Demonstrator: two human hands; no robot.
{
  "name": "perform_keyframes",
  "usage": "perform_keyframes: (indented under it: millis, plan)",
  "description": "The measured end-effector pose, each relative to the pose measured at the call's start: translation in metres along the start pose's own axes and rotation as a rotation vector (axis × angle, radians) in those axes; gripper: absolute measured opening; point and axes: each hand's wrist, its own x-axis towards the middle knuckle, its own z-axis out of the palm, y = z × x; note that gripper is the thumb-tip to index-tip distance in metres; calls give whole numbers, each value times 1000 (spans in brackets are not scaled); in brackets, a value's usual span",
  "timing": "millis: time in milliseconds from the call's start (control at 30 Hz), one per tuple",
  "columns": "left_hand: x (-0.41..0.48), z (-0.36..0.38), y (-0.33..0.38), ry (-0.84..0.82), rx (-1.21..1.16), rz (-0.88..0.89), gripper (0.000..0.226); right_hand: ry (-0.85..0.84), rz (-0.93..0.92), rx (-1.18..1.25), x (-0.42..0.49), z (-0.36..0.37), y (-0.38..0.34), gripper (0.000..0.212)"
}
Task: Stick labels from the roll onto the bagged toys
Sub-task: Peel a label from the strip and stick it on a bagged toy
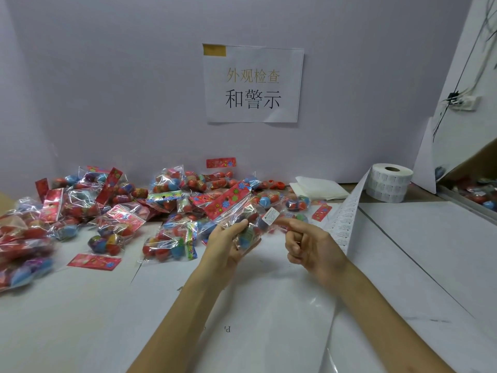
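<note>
In the head view, the label roll (391, 184) stands at the back of the table (430, 251), and I use it as my reference. The strip (347, 224) of labels runs from the label roll toward me, and it passes just behind the right hand (309, 246).

The left hand (228, 246) is left of the label roll and nearer to me. It grips one bag (242, 219) of toys from below, with the fingers curled around the clear film. The right hand carries one label (271, 216) at the tip of the stretched forefinger. The thumb seems to be under it, and the other fingers are curled in. The label is just beside the bag, at its upper right part. I cannot tell if it touches the film.

To do this step well, I would pull the film flat with the left hand. Then I would lay the label on a smooth part below the red header and press from one edge to the other, so that no wrinkle forms.

Far left of the label roll lies the pile of bagged toys (107, 205), with loose red cards (94, 261) in front of it. Folded white sheets (320, 188) lie just left of the label roll. In my judgement only the hanging strip can disturb the right hand.
</note>
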Motion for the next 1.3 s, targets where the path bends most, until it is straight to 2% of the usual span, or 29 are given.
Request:
perform_keyframes:
  millis: [267, 533, 700, 833, 1300]
  plan:
    - [0, 1, 0, 2, 18, -4, 46, -6, 15, -85, 0, -1, 3, 38]
    - [2, 0, -3, 12, 33, 16, 44, -5, 3, -167, 2, -4, 7, 28]
    - [3, -1, -4, 33, 135, 45, 51, -29, -17, -232, 1, -3, 6, 33]
    - [3, -3, -5, 86, 249, 68, 59, -58, -35, -288, -1, -3, 7, 28]
    - [6, -4, -8, 188, 259, 116, 72, -85, 7, -370, -2, 0, 9, 31]
